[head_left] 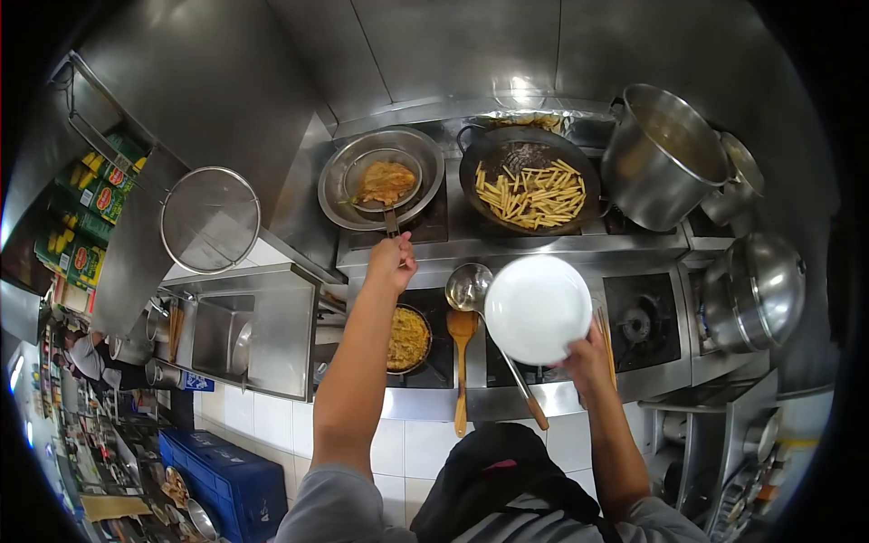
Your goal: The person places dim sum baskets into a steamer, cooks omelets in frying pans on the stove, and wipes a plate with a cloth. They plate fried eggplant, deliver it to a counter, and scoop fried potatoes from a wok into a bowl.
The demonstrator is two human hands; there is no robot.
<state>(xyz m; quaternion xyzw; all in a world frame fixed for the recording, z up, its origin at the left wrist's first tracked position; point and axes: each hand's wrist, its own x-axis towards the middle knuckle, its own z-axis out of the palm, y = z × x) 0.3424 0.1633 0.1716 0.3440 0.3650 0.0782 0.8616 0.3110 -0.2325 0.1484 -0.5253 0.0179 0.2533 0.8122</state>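
Observation:
My left hand (393, 264) is closed round the dark handle of a strainer (418, 165) at the back left of the stove. A browned, fried piece of food (386, 183) lies in the strainer, which rests over a wide metal bowl (332, 195). My right hand (586, 358) grips the lower right rim of a white plate (539, 309), held above the front of the stove with nothing on it. Just left of the plate lie a ladle (469, 288) and a wooden spatula (462, 339). Partly behind my left forearm, a pan (429, 351) holds a yellow, omelette-like food (407, 339).
French fries (543, 196) sit in dark oil in a wok (469, 167) at the back. A tall stockpot (625, 163) stands right of it, near a domed metal lid (774, 281). A round mesh skimmer (211, 220) hangs left, above a sink (213, 335). A blue crate (226, 480) stands lower left.

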